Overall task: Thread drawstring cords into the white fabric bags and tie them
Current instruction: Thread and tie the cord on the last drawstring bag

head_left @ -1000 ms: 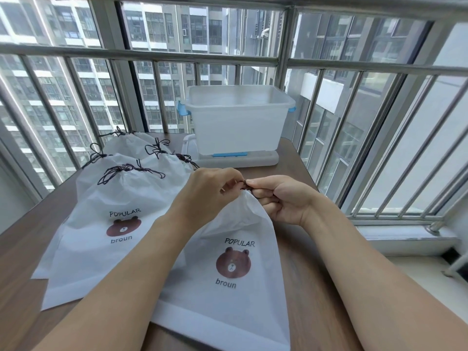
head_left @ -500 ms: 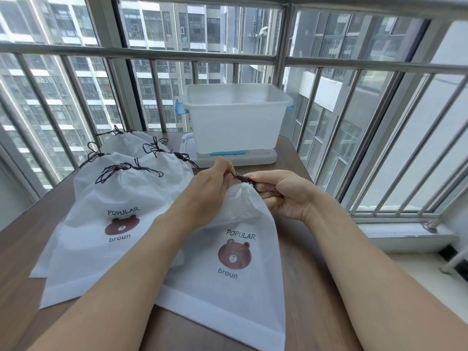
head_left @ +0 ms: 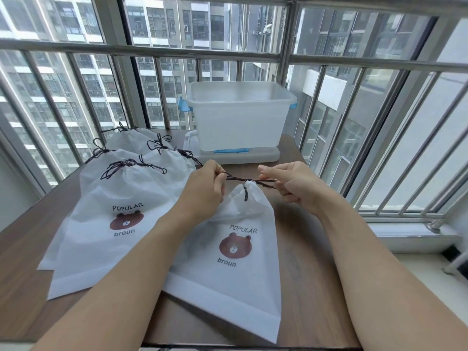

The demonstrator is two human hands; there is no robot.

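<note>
A white fabric bag (head_left: 235,272) with a brown bear print lies on the wooden table (head_left: 304,287) in front of me, its mouth gathered tight. A dark drawstring cord (head_left: 249,180) stretches sideways across the gathered mouth, and a short end hangs down over the fabric. My left hand (head_left: 206,187) pinches the cord's left part. My right hand (head_left: 291,184) pinches its right part. The two hands are held apart with the cord taut between them.
Several white bags (head_left: 121,198) with tied dark cords lie stacked to the left. A translucent plastic bin (head_left: 240,122) with blue clips stands on its lid at the table's far side. Metal window bars (head_left: 329,62) run behind and to the right.
My hands were close together at the bag's mouth; now they have pulled apart sideways, stretching the cord taut and cinching the mouth.
</note>
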